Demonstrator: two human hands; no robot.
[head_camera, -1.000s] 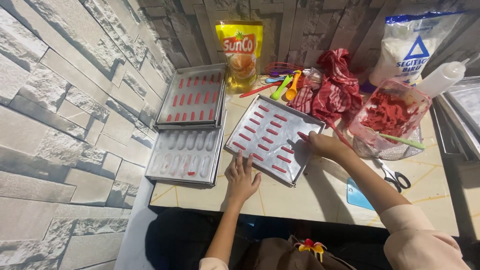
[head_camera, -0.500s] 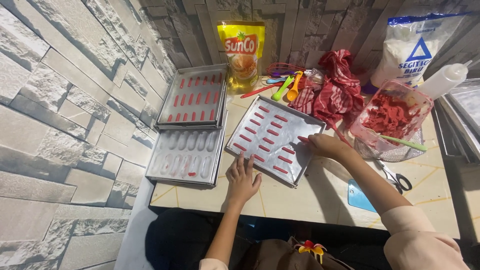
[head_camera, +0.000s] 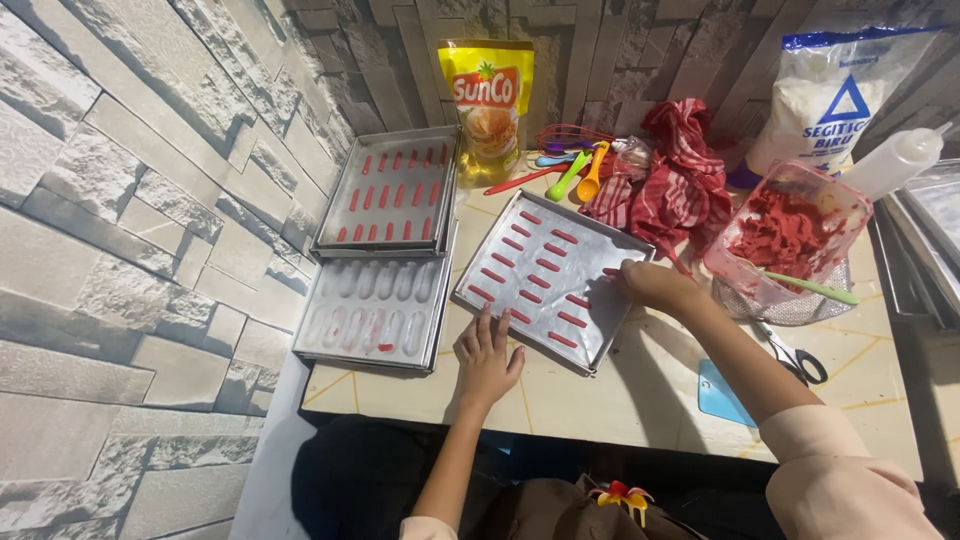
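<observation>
Grey stone-look wall behind, tiled counter (head_camera: 640, 390) below. Landmark: tilted metal tray (head_camera: 550, 275) mid-counter, rows of red strips. Two more trays left of it, stacked aside. Bowl of red dough (head_camera: 790, 235) right of it, within reach. Left hand (head_camera: 487, 352) flat, fingers spread, steadying tray's near edge. Right hand (head_camera: 655, 285) pinched at tray's right rim, seemingly placing strip; grip unclear.

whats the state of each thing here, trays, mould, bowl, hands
middle tray: tilted on the table, rows of red strips
back tray: filled with red strips
mould tray: cavities mostly empty, traces of red
plastic bowl: holds red dough, green stick leaning on its rim
left hand: flat at the middle tray's near edge
right hand: fingers on the middle tray's right edge
scissors: closed, lying flat
</observation>
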